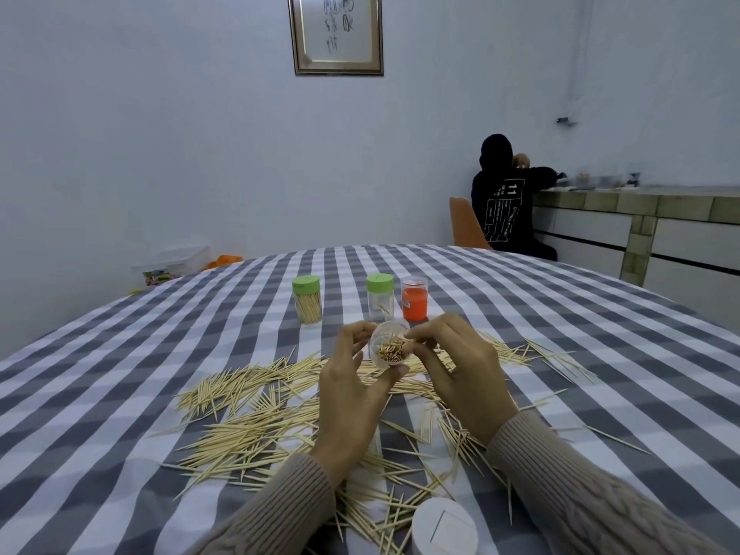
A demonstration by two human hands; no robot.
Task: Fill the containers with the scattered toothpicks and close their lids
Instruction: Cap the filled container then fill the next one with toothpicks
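Where the frame's lower edge cuts the checked tablecloth (pixel 120 354), we see a white lid (pixel 444 526) lying flat among loose toothpicks, low and right of centre. Above it, scattered toothpicks (pixel 248 426) cover the cloth across the middle of the frame, crossing one another in every direction. They look light, thin, stiff and sharp-tipped; we judge they snap if bent and are best gathered in small aligned bundles, pinched near the middle.

At centre, our left hand (pixel 352 394) grips a small clear container (pixel 388 348), fingers curled round its wall, its mouth tilted toward us and already holding many toothpicks. Our right hand (pixel 464 366) pinches a few toothpicks at the rim; exactly how many is hard to tell. The container seems light, smooth plastic, so a hold around its wall suits it.

Farther back stand three more: a green-lidded container (pixel 307 300) full of toothpicks, a nearly empty green-lidded jar (pixel 380 299), and an orange jar (pixel 414 298).

At upper right, another person (pixel 508 202) sits at a counter.
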